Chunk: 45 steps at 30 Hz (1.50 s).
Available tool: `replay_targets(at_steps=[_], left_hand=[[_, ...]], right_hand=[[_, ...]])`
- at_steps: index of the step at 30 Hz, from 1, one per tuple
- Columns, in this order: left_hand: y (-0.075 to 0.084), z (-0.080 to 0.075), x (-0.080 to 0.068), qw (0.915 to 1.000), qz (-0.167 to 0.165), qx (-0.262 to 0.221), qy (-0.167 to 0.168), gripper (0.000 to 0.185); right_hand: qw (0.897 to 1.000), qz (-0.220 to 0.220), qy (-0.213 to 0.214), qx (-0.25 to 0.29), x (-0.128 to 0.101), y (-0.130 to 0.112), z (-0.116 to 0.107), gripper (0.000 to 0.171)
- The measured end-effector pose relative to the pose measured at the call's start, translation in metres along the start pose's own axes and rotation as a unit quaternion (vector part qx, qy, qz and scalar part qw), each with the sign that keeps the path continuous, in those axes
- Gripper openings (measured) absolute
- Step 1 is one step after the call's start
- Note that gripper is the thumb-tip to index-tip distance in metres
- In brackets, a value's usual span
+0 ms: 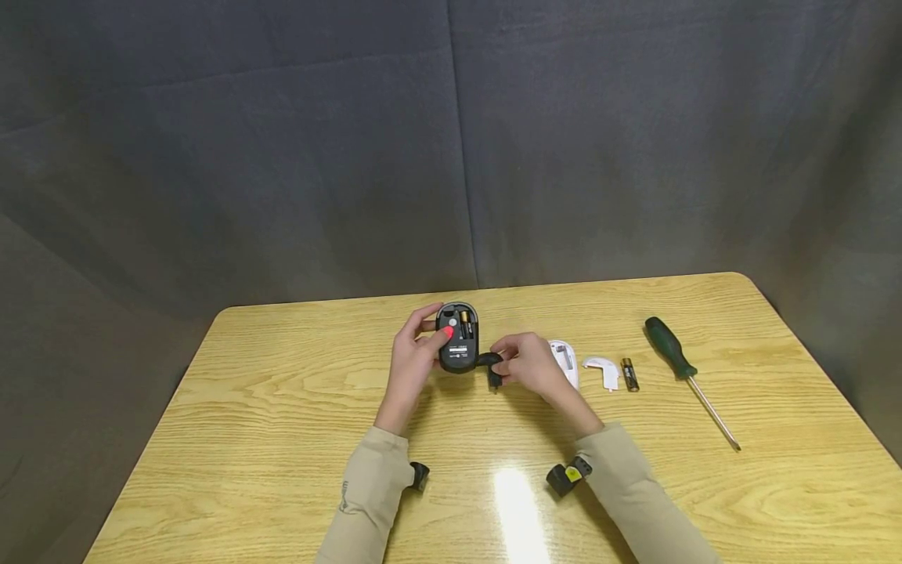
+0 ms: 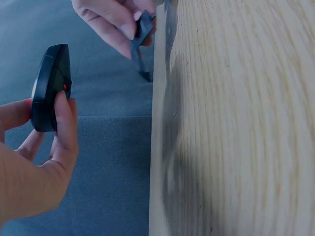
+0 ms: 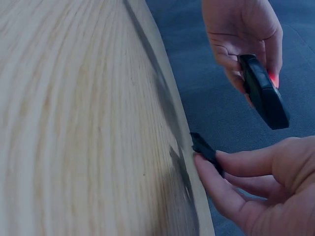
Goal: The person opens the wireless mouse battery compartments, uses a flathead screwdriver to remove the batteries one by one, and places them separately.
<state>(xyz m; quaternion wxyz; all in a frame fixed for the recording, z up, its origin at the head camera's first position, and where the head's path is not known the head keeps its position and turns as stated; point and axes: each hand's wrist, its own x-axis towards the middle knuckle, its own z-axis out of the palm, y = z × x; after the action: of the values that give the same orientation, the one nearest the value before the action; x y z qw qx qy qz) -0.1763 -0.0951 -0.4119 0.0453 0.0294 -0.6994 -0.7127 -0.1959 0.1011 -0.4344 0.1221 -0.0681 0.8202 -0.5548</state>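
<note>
My left hand (image 1: pixel 414 356) holds a black computer mouse (image 1: pixel 458 356) up above the table, its underside turned toward the head view. The battery bay stands uncovered, with a battery (image 1: pixel 465 323) in it, and a red glow falls on the thumb. My right hand (image 1: pixel 527 362) pinches a black curved battery cover (image 1: pixel 496 374) between thumb and fingers, just right of the mouse. In the right wrist view the same cover (image 3: pixel 205 151) appears edge-on at the fingertips, apart from the mouse (image 3: pixel 263 93). Behind the right hand lies a white mouse (image 1: pixel 565 360), partly hidden, its battery bay uncovered.
Right of the white mouse lie a white battery cover (image 1: pixel 604 371) and a loose battery (image 1: pixel 629 374). Farther right rests a screwdriver (image 1: pixel 665 345) with a green handle, its tip toward the front. A dark curtain (image 1: pixel 352 157) hangs behind the wooden table (image 1: pixel 282 454).
</note>
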Motion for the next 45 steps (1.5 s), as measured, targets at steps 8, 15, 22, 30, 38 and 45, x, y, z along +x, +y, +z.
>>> replay_targets(at_steps=[8, 15, 22, 30, 38, 45], left_hand=[[-0.001, 0.001, -0.001, 0.9999, -0.006, -0.015, -0.002, 0.042], [-0.002, 0.002, -0.001, 1.0000, 0.000, -0.003, -0.001, 0.040], [-0.001, 0.001, -0.001, 1.0000, 0.000, -0.002, 0.003, 0.040], [-0.002, 0.002, -0.001, 1.0000, -0.001, 0.003, 0.004, 0.040], [-0.002, 0.004, -0.001, 1.0000, -0.002, -0.002, 0.007, 0.037], [-0.003, 0.005, -0.001, 1.0000, 0.001, 0.003, 0.008, 0.035]], right_hand=[[0.996, -0.021, -0.018, -0.086, -0.002, 0.001, 0.002, 0.020], [0.984, -0.037, -0.003, -0.173, -0.004, 0.000, 0.005, 0.009], [0.972, -0.041, 0.007, -0.229, -0.003, -0.002, 0.008, 0.007], [0.967, -0.085, 0.042, -0.238, -0.005, -0.010, -0.009, 0.011], [0.971, -0.072, 0.067, -0.217, -0.014, -0.020, -0.048, 0.026], [0.973, -0.057, 0.087, -0.206, -0.025, -0.018, -0.085, 0.032]])
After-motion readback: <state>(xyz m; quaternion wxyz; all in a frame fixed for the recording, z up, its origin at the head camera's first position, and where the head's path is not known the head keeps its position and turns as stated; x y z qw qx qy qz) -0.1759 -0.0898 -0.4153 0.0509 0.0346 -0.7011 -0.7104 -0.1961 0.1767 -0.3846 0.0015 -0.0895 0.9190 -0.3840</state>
